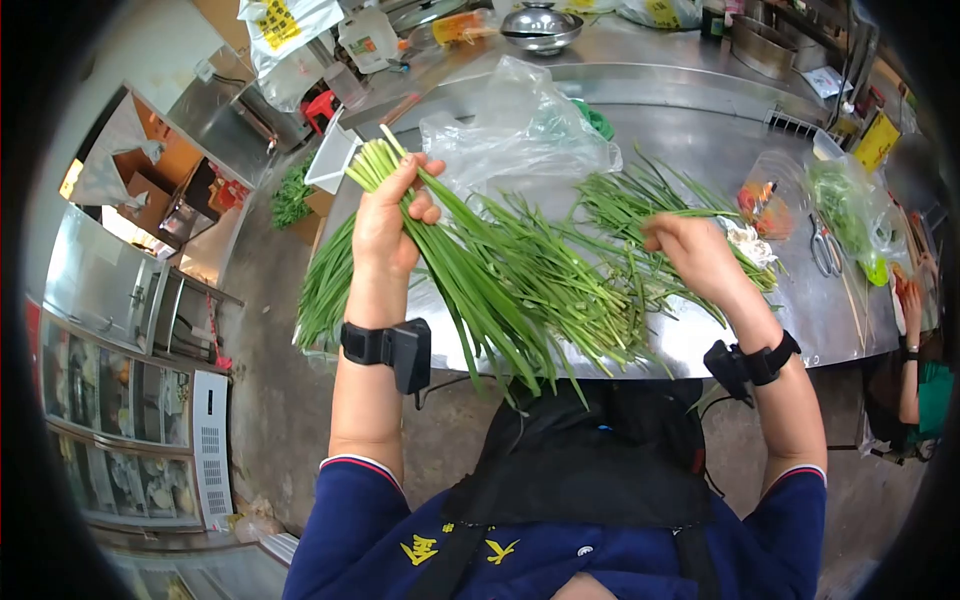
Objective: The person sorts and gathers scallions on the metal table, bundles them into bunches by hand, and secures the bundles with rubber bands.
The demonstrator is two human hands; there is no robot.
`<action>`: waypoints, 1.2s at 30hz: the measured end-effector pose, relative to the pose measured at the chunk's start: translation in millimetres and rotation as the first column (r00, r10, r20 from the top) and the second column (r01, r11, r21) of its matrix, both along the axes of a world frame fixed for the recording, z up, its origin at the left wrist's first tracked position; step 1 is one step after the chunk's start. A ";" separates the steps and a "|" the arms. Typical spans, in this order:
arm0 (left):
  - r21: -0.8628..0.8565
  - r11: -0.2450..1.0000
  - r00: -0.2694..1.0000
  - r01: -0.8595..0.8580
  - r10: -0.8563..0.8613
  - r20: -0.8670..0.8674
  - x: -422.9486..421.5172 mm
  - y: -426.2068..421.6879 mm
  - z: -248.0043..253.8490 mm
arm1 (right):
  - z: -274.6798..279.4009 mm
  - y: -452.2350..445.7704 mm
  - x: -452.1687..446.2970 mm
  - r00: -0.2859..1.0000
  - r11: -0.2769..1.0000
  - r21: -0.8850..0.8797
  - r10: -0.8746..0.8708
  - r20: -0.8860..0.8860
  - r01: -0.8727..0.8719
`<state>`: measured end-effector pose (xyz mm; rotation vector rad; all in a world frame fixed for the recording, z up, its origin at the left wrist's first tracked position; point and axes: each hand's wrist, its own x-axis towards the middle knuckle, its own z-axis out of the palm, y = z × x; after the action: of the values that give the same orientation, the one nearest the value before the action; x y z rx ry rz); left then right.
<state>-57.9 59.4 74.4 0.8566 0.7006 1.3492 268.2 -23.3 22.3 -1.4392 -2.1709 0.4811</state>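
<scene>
1. A thick bunch of long, flat green leaves with pale stems point(450, 250) is being clenched in the bare left grip point(388, 225), above the left part of the curved stainless-steel worktop point(800, 325).
2. Its pale stem ends are being pointed away toward the far left, while its leaf tips are being trailed over the near edge.
3. The bare right grip point(697, 255), fingers bent, is being held over loose green stalks point(610, 315); whether one is being pinched cannot be told.
4. Beyond the bunch, a crumpled clear plastic bag point(510, 145) is being carried by the worktop; to the right, scissors point(826, 252) are being carried too.
</scene>
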 end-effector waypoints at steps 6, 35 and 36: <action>0.006 0.991 0.983 0.132 -0.130 -0.132 52.3 -35.0 3.5 | 29.7 18.0 -98.4 0.843 0.992 -0.007 0.101 -0.528 -0.123; 0.391 0.778 0.862 -0.492 0.498 0.095 -135.9 -93.0 113.7 | -70.0 -58.8 64.5 0.962 0.969 0.041 -0.238 -0.133 0.245; 0.351 0.764 0.815 -0.542 0.580 -0.004 -128.1 -103.8 114.1 | -66.5 -50.4 92.5 0.935 0.939 0.010 -0.341 -0.101 0.343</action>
<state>-186.0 -44.3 188.5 1.0458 0.8743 2.0214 360.7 -73.7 -44.2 -1.6967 -1.7920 0.3829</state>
